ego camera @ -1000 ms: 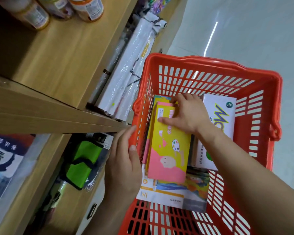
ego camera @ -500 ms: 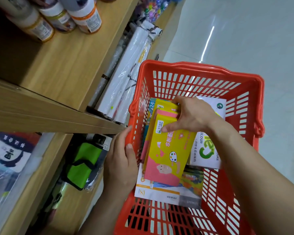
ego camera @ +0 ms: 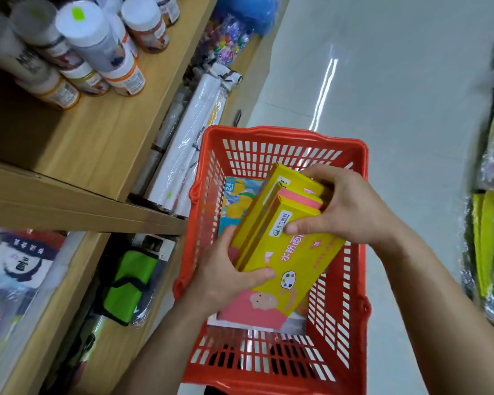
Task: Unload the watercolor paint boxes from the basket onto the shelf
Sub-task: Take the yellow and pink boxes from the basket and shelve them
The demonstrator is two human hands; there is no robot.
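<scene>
A stack of yellow and pink watercolor paint boxes (ego camera: pixel 300 258) is held tilted above the red plastic basket (ego camera: pixel 354 283). My left hand (ego camera: pixel 226 277) grips the stack's lower left side. Over its upper right end sits my right hand (ego camera: pixel 342 206), thumb pressed on the top box. Another box with a blue and yellow cover (ego camera: pixel 234 201) lies in the basket underneath. The wooden shelf (ego camera: pixel 103 143) is to the left of the basket.
Several paint jars (ego camera: pixel 97 52) stand on the upper shelf. Wrapped white rolls (ego camera: pixel 188 143) lean beside the basket's left rim. A green pouch (ego camera: pixel 129 283) and packaged goods sit on the lower shelf. Shiny floor lies beyond the basket; bagged items line the right edge.
My right hand has lifted the yellow boxes up out of the basket. My left hand has left the basket rim and taken hold of the stack's lower side.
</scene>
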